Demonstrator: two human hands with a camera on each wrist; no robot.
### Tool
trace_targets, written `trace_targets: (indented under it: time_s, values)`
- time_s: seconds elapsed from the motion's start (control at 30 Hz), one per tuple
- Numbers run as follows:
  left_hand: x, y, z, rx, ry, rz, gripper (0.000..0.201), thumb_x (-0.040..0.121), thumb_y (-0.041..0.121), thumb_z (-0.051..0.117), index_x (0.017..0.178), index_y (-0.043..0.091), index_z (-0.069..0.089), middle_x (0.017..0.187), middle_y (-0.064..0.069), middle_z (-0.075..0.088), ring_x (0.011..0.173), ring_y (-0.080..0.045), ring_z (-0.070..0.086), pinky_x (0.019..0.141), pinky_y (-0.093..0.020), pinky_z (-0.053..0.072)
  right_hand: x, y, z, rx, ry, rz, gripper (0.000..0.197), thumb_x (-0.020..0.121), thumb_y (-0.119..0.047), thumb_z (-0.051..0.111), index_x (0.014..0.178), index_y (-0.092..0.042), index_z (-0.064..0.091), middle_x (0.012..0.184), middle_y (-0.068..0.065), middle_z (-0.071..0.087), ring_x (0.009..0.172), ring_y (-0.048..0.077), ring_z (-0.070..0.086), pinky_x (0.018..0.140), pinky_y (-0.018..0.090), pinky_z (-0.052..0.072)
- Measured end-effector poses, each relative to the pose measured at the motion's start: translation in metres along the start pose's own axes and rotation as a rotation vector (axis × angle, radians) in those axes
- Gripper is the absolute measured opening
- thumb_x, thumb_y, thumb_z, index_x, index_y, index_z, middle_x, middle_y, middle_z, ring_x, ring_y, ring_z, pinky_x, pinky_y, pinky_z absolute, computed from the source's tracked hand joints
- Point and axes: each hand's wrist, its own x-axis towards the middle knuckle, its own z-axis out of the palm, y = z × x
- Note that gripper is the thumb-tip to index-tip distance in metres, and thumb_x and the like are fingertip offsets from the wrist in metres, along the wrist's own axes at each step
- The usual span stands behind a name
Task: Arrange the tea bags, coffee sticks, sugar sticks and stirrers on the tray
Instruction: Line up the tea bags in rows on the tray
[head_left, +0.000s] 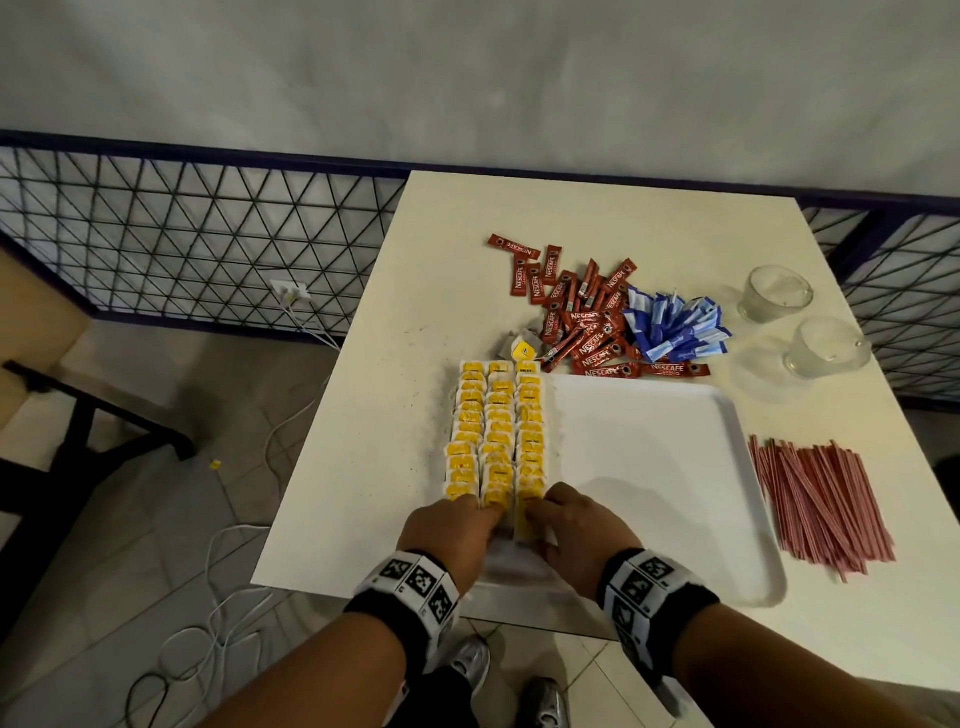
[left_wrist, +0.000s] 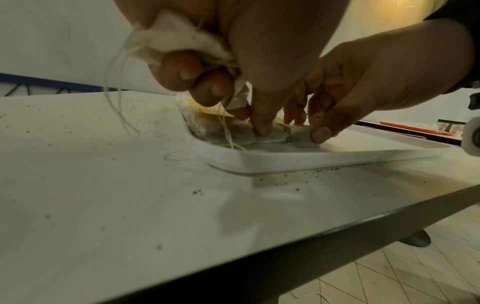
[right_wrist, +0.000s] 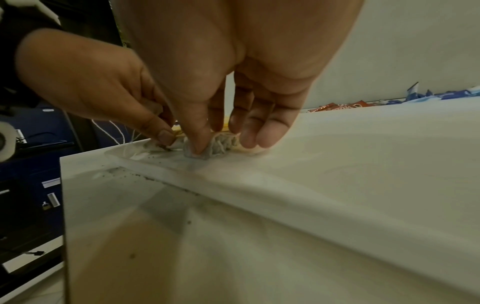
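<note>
Three rows of yellow-tagged tea bags (head_left: 498, 431) lie along the left side of the white tray (head_left: 649, 467). My left hand (head_left: 480, 512) and right hand (head_left: 540, 512) meet at the near end of the rows. The left hand (left_wrist: 233, 98) grips spare tea bags (left_wrist: 182, 39) in its curled fingers, their strings dangling, while one fingertip presses a bag on the tray. The right hand (right_wrist: 215, 131) pinches a tea bag (right_wrist: 223, 144) between thumb and fingers at the tray's near rim (right_wrist: 233, 181). Red coffee sticks (head_left: 582, 312), blue sugar sticks (head_left: 675, 327) and red-striped stirrers (head_left: 821, 499) lie loose on the table.
Two glass cups (head_left: 776, 293) (head_left: 826, 345) stand at the table's far right. The white table (head_left: 395, 415) is speckled with tea dust. A wire-mesh fence (head_left: 182, 234) runs behind it, and cables (head_left: 223, 597) lie on the floor to the left. The tray's right part is bare.
</note>
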Motion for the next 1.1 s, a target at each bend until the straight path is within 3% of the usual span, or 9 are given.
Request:
trace_targets:
  time_s: [0.3, 0.47, 0.57, 0.77, 1.0, 1.1]
  values:
    - [0.001, 0.0, -0.007, -0.004, -0.029, -0.011, 0.035, 0.101, 0.037, 0.03, 0.134, 0.034, 0.042, 0.12, -0.008, 0.053, 0.107, -0.033, 0.056, 0.074, -0.036, 0.041, 0.006, 0.001, 0.002, 0.0, 0.019, 0.026, 0.033, 0.088, -0.03, 0.052, 0.121, -0.022, 0.055, 0.119, 0.005, 0.049, 0.104, 0.031, 0.056, 0.083, 0.036, 0.049]
    - [-0.003, -0.006, -0.012, -0.109, 0.008, -0.006, 0.04, 0.099, 0.044, 0.034, 0.14, 0.041, 0.035, 0.129, -0.001, 0.053, 0.112, -0.028, 0.056, 0.085, -0.035, 0.045, 0.006, 0.001, 0.003, 0.003, 0.023, 0.026, 0.032, 0.089, -0.03, 0.053, 0.12, -0.022, 0.055, 0.118, 0.005, 0.049, 0.103, 0.031, 0.057, 0.082, 0.036, 0.049]
    - [-0.012, -0.024, -0.015, -0.128, -0.001, -0.053, 0.052, 0.097, 0.05, 0.039, 0.146, 0.037, 0.028, 0.136, 0.003, 0.049, 0.121, -0.022, 0.051, 0.092, -0.033, 0.043, 0.006, 0.002, 0.003, 0.016, 0.016, 0.025, 0.034, 0.09, -0.031, 0.054, 0.123, -0.024, 0.054, 0.121, 0.004, 0.048, 0.106, 0.029, 0.056, 0.084, 0.036, 0.048]
    - [-0.014, -0.037, -0.011, -0.08, -0.07, -0.076, 0.047, 0.098, 0.052, 0.036, 0.142, 0.038, 0.037, 0.135, 0.002, 0.049, 0.12, -0.021, 0.051, 0.09, -0.031, 0.043, 0.007, 0.002, 0.003, 0.022, 0.003, 0.037, 0.037, 0.089, -0.026, 0.054, 0.126, -0.026, 0.052, 0.124, 0.002, 0.046, 0.109, 0.028, 0.054, 0.087, 0.037, 0.048]
    - [-0.015, -0.038, -0.012, -0.104, -0.025, -0.063, 0.047, 0.097, 0.052, 0.038, 0.141, 0.037, 0.04, 0.128, 0.003, 0.053, 0.116, -0.02, 0.054, 0.088, -0.03, 0.043, 0.006, 0.001, 0.001, -0.006, -0.004, 0.038, 0.039, 0.089, -0.03, 0.054, 0.128, -0.029, 0.05, 0.125, 0.0, 0.046, 0.11, 0.027, 0.054, 0.087, 0.035, 0.048]
    - [-0.017, -0.037, -0.02, -0.445, 0.155, -0.08, 0.041, 0.094, 0.048, 0.049, 0.131, 0.031, 0.055, 0.109, 0.002, 0.065, 0.101, -0.015, 0.062, 0.087, -0.028, 0.047, 0.002, -0.002, -0.008, -0.005, 0.033, 0.023, 0.041, 0.087, -0.04, 0.054, 0.127, -0.032, 0.051, 0.124, -0.003, 0.047, 0.108, 0.024, 0.055, 0.084, 0.033, 0.049]
